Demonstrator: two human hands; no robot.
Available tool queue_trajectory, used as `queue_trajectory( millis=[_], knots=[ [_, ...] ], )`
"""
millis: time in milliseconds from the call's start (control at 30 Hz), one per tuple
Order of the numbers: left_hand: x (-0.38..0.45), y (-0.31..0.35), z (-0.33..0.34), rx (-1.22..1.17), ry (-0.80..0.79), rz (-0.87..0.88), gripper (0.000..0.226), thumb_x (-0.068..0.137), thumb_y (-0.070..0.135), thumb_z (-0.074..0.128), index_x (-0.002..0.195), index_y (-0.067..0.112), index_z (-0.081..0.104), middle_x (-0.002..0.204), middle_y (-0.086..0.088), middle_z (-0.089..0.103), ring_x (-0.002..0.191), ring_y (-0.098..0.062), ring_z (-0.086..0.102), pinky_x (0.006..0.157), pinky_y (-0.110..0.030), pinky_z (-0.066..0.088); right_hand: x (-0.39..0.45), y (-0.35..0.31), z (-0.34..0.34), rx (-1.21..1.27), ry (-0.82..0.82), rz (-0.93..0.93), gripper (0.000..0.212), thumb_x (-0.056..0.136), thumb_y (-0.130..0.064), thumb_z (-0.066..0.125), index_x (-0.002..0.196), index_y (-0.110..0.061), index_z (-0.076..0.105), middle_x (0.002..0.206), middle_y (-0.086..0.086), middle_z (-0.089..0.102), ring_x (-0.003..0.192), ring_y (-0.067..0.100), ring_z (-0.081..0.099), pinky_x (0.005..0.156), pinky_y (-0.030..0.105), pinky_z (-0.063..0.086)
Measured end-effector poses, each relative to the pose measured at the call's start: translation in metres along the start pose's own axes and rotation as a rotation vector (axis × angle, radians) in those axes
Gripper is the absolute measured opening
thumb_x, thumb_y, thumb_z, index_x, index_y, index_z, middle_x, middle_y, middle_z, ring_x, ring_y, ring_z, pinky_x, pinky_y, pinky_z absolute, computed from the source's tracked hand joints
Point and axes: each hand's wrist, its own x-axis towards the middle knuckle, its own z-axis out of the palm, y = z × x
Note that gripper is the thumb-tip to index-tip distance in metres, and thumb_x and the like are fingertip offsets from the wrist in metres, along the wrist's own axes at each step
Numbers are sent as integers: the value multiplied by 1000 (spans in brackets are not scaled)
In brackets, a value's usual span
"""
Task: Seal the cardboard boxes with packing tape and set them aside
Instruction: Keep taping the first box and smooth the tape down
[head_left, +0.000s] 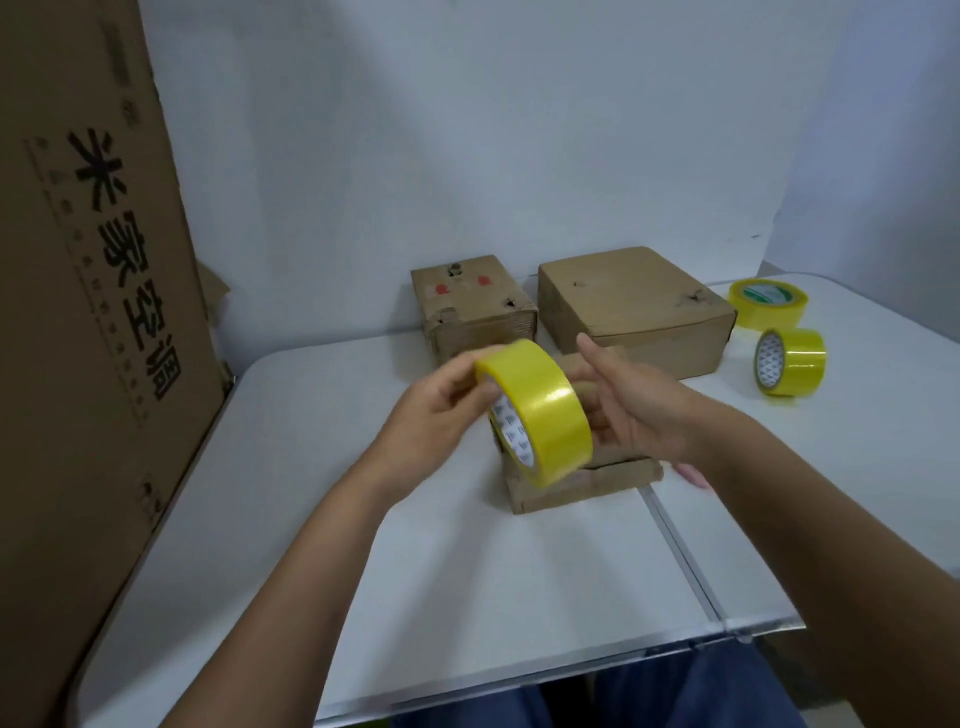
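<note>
above table (270, 519), tape roll (540, 410) in left hand (436, 415)

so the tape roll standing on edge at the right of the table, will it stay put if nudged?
Probably not. That tape roll stands on its round rim on the smooth table, so a nudge along its rim would likely roll it; a sideways push might tip it flat like the roll behind it. It looks stiff and likely light, easy to grip.

The scene is seen by a single wide-angle head-worn camera, aimed forward and down from close above the near edge of the white table (291, 519), with both forearms taken in at short range and the wall behind.
</note>
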Motion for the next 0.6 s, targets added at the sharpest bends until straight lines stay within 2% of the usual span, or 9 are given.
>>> queue_trajectory(
  millis=[33, 100, 167, 233, 300, 367, 433, 533, 600],
  knots=[
    [0, 6, 6, 55, -74, -4, 34, 95, 16, 59, 129, 21, 59, 127, 2, 66, 122, -16, 59, 103, -30, 47, -3, 0, -5, -2, -95, 48, 68, 98, -62, 25, 135, -13, 53, 125, 26, 60, 109, 36, 57, 86, 38, 51],
    [-2, 13, 17, 63, -200, -73, 41, 91, 12, 65, 129, 25, 59, 128, 7, 65, 121, -12, 59, 100, -29, 48, -9, 5, -12, 57, -212, 96, 71, 97, -62, 24, 138, -11, 51, 138, 24, 52, 127, 39, 46, 108, 49, 36],
    [-5, 14, 27, 11, -312, -142, 50, 88, 3, 68, 132, 24, 56, 132, 8, 62, 124, -9, 57, 100, -27, 47, -14, 13, -16, 112, -255, 113, 64, 98, -56, 33, 139, -9, 50, 141, 24, 49, 131, 38, 41, 115, 54, 24],
    [-9, 13, 34, -33, -358, -182, 53, 91, -4, 61, 137, 19, 49, 139, 6, 56, 128, -8, 53, 99, -25, 47, -21, 23, -18, 22, -215, 106, 50, 100, -44, 42, 138, -13, 52, 137, 17, 56, 126, 33, 50, 108, 49, 38],
    [-11, 12, 38, -86, -325, -215, 51, 94, -6, 56, 138, 18, 45, 145, 7, 49, 127, -9, 54, 97, -24, 48, -27, 33, -17, -56, -132, 104, 40, 99, -32, 48, 135, -15, 55, 126, 12, 64, 109, 25, 62, 90, 36, 52],
    [-12, 10, 42, -85, -281, -224, 48, 95, -2, 57, 136, 20, 46, 146, 9, 46, 123, -11, 58, 96, -25, 49, -29, 42, -15, -58, -92, 96, 38, 97, -30, 53, 131, -15, 57, 123, 12, 66, 108, 26, 63, 90, 36, 51],
    [-13, 7, 46, -36, -230, -231, 45, 94, 6, 61, 134, 25, 49, 141, 10, 51, 117, -11, 62, 92, -23, 50, -30, 46, -12, -56, -58, 92, 38, 96, -30, 54, 129, -11, 58, 119, 12, 68, 107, 27, 64, 91, 37, 52],
    [-13, 4, 51, -17, -125, -256, 45, 91, 12, 67, 130, 31, 53, 133, 12, 57, 108, -9, 66, 82, -19, 51, -33, 44, -6, -64, -35, 86, 24, 98, -25, 52, 117, -12, 60, 101, 7, 71, 87, 17, 68, 71, 29, 54],
    [-12, 1, 53, 19, -87, -246, 47, 88, 11, 70, 126, 34, 55, 130, 12, 59, 104, -9, 67, 83, -21, 52, -35, 44, -3, -62, -26, 80, 18, 99, -22, 52, 113, -14, 60, 97, 6, 70, 82, 16, 68, 68, 28, 55]
  ],
)
